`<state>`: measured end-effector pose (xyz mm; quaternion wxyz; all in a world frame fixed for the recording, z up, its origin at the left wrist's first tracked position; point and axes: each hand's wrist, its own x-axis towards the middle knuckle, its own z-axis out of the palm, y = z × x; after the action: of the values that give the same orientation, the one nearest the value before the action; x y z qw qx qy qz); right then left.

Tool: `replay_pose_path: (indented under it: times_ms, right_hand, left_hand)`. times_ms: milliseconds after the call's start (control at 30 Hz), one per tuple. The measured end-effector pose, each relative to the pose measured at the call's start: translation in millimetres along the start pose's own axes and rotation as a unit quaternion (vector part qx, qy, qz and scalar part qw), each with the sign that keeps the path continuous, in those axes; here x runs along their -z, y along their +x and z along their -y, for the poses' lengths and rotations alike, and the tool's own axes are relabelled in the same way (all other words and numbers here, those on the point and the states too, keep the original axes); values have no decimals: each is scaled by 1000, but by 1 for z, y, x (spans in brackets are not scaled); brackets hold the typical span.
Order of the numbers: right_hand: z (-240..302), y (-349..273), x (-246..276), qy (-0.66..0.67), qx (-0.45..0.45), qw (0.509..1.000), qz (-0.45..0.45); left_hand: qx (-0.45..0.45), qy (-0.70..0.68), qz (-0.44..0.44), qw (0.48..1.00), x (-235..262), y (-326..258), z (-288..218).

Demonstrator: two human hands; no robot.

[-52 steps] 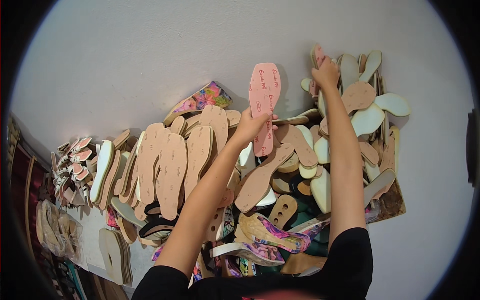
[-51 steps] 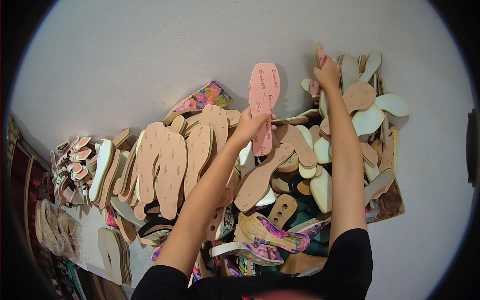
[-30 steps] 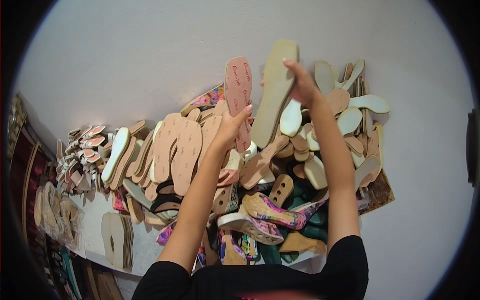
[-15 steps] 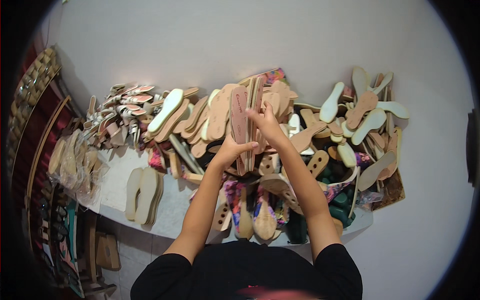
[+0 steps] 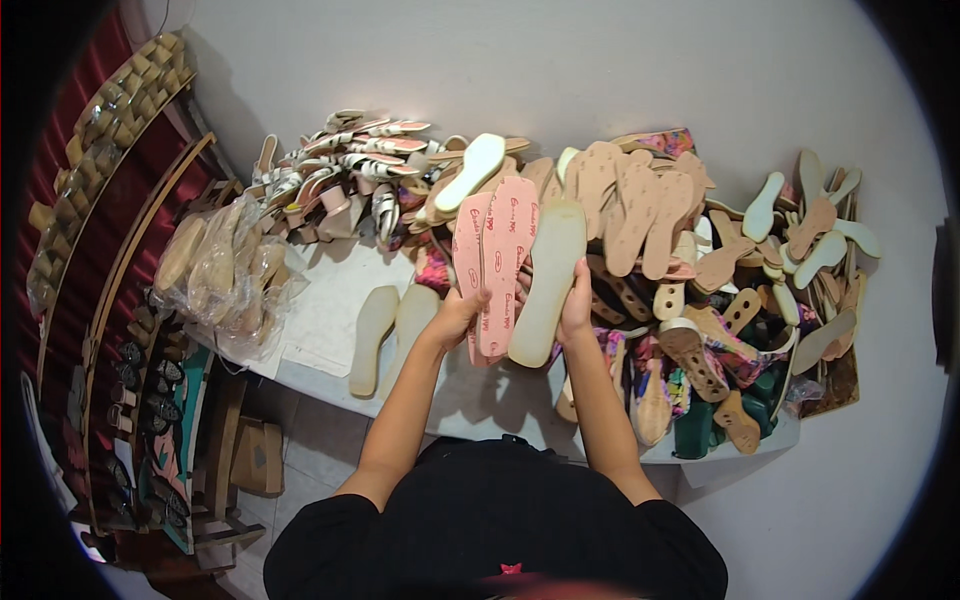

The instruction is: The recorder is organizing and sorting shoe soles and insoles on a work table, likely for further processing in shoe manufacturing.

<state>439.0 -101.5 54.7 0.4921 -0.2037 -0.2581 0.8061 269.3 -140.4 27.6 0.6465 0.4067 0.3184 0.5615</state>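
Pink printed insoles (image 5: 508, 270), at least two fanned side by side, are gripped upright in my left hand (image 5: 456, 318), its thumb across their lower part. My right hand (image 5: 576, 305) is closed on the right edge of a pale, cream-coloured sole (image 5: 548, 290). That sole stands beside the insoles and overlaps their right side. Most of the right fingers are hidden behind it. Just left of my left hand, pale soles (image 5: 372, 340) lie on the white table, one partly covered by my wrist.
Tan insoles (image 5: 640, 205) and more soles are heaped across the table's back and right. White strappy sandals (image 5: 365, 155) are piled at the back left, near plastic-wrapped soles (image 5: 215, 270). Floral wedge shoes (image 5: 655, 400) line the front right edge. A shoe rack (image 5: 160, 440) stands at left.
My view has swung left. The pink insoles, earlier held edge-on as a thick bundle between both hands, now face me fanned out. A pale sole is now in my right hand.
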Motion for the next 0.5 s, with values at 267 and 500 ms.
replay_pose_path:
  times_ms: [267, 500]
  right_hand:
    - [-106, 7, -22, -161, 89, 980, -77]
    - [-141, 4, -37, -311, 151, 923, -169]
  left_hand:
    - [58, 101, -56, 992, 54, -56, -13]
    - [98, 33, -37, 994, 79, -78, -18]
